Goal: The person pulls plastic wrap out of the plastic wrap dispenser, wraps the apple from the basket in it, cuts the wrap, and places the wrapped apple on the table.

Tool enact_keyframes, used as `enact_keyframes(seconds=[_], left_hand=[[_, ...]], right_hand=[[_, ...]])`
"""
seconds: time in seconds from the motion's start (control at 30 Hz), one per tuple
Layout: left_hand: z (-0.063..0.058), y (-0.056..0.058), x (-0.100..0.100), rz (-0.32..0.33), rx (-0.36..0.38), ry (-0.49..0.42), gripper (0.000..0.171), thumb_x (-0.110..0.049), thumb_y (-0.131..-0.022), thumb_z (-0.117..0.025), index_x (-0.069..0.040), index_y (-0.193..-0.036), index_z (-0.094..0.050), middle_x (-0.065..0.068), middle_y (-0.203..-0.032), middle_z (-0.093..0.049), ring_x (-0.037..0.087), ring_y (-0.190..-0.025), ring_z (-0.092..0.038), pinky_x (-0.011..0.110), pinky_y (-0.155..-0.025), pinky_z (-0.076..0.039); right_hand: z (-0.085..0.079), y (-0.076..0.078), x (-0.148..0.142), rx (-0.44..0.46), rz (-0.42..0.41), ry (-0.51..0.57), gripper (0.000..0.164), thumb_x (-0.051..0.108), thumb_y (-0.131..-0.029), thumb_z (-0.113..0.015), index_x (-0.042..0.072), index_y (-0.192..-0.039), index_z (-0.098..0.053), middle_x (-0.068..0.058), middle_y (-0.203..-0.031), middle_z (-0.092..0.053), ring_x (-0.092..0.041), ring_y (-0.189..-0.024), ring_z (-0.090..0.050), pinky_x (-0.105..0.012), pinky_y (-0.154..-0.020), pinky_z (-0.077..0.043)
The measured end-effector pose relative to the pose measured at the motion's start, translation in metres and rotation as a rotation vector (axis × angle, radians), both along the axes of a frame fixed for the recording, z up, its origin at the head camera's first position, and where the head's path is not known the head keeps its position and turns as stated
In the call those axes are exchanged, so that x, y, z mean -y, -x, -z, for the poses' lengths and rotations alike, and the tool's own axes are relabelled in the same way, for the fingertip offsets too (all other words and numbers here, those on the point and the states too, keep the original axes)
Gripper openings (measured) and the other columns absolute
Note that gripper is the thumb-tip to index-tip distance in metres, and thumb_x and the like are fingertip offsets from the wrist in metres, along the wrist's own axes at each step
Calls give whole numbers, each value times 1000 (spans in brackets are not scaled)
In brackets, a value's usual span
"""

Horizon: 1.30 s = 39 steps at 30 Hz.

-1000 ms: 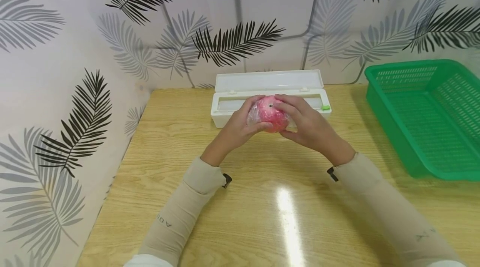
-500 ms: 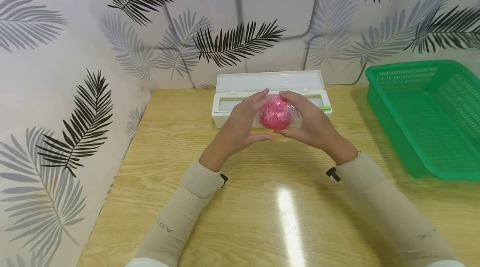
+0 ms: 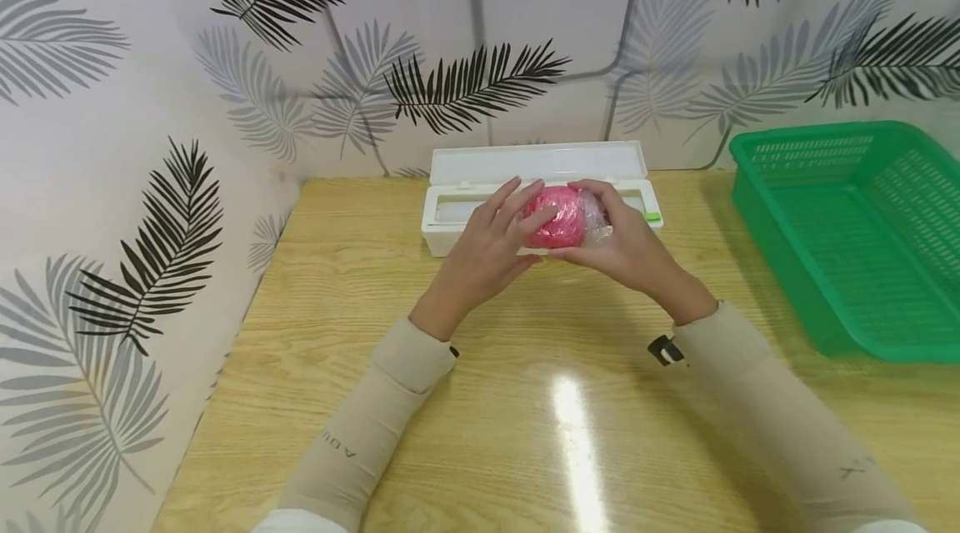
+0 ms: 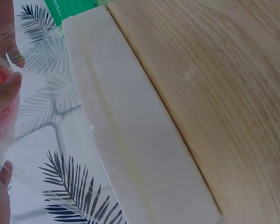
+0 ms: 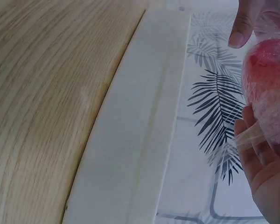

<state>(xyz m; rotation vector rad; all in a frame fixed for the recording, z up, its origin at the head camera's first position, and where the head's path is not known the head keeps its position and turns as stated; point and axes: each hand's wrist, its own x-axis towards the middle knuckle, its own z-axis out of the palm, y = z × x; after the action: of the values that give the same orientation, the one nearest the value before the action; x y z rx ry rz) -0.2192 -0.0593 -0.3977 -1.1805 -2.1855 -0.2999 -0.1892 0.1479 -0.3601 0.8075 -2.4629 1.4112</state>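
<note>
An apple (image 3: 570,216) wrapped in clear cling film (image 3: 595,221) is held up in front of the open white dispenser box (image 3: 441,240). My right hand (image 3: 628,243) grips its right side, thumb below and fingers above; in the right wrist view its fingers lie against the wrapped apple (image 5: 268,70). My left hand (image 3: 487,248) is at the apple's left, fingers spread and one fingertip touching the front. The left thumb stands apart from the apple in the right wrist view. Loose film bunches on the right side, partly covered by the right hand.
The dispenser's lid (image 3: 536,160) stands raised against the patterned wall (image 3: 480,8). A green slider (image 3: 652,217) sits at the box's right end. On the right of the wooden table (image 3: 360,266) stands a green plastic basket (image 3: 806,266).
The apple has been turned, so its stem end no longer shows and the film bunch now lies to the right. The left hand loosened its hold, then brought a fingertip onto the front.
</note>
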Motion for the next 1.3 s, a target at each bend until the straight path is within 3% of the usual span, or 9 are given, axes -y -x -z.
enact_keyframes(seconds=[0.2, 0.4, 0.67, 0.9, 1.0, 1.07, 1.23, 1.3], left_hand=[[-1, 2, -1, -24, -70, 32, 73, -30, -78, -67, -22, -133, -20, 7, -142, -19, 28, -130, -15, 35, -105, -18], [-2, 1, -3, -15, -84, 28, 69, -32, -79, -66, -21, -133, -24, 7, -139, -25, 27, -129, -20, 35, -103, -23], [-1, 0, -4, -1, -31, 2, 71, -34, -76, -68, -16, -133, -29, 7, -135, -33, 24, -126, -25, 33, -102, -24], [0, -1, -1, 33, 13, -50, 78, -34, -70, -74, -9, -132, -33, 8, -133, -36, 23, -125, -29, 32, -103, -23], [0, -1, -1, 56, 59, -91, 80, -32, -69, -76, -8, -132, -34, 7, -133, -36, 20, -123, -32, 31, -102, -25], [0, -1, -1, 79, 100, -123, 81, -29, -67, -77, -7, -132, -34, 7, -133, -37, 19, -122, -33, 30, -102, -25], [1, 0, 0, 147, 203, -180, 82, -22, -67, -78, -4, -133, -32, 9, -132, -38, 18, -123, -32, 27, -103, -24], [1, 0, 1, 161, 235, -197, 82, -23, -67, -77, -4, -133, -31, 8, -132, -39, 17, -123, -32, 27, -102, -25]], right_hand=[[-1, 0, 0, 132, 44, 8, 71, 20, -66, -78, 12, -125, -39, -9, -114, -51, -21, -96, -52, -36, -77, -49], [8, 7, -4, 176, 64, -6, 70, 30, -68, -76, 13, -126, -40, -9, -113, -51, -22, -92, -53, -37, -73, -49], [29, 23, -9, 220, 64, 16, 65, 42, -70, -72, 21, -124, -42, -1, -111, -53, -18, -93, -54, -35, -72, -50], [14, 13, -4, 277, 15, -7, 59, 38, -78, -65, 14, -127, -40, -3, -114, -51, -18, -97, -51, -35, -77, -48], [4, 5, -1, 204, -11, -18, 63, 29, -80, -65, 11, -132, -34, -8, -121, -45, -21, -103, -48, -39, -80, -47], [1, 2, 0, 105, -29, -34, 71, 23, -76, -70, 11, -135, -30, -8, -128, -39, -22, -111, -42, -43, -86, -43], [16, 8, -6, -214, -122, -136, 92, 17, -59, -83, 9, -135, -31, -5, -141, -25, -23, -128, -23, -47, -98, -29], [24, 13, -8, -311, -151, -179, 95, 20, -55, -85, 9, -134, -33, -5, -142, -25, -23, -128, -22, -45, -99, -29]])
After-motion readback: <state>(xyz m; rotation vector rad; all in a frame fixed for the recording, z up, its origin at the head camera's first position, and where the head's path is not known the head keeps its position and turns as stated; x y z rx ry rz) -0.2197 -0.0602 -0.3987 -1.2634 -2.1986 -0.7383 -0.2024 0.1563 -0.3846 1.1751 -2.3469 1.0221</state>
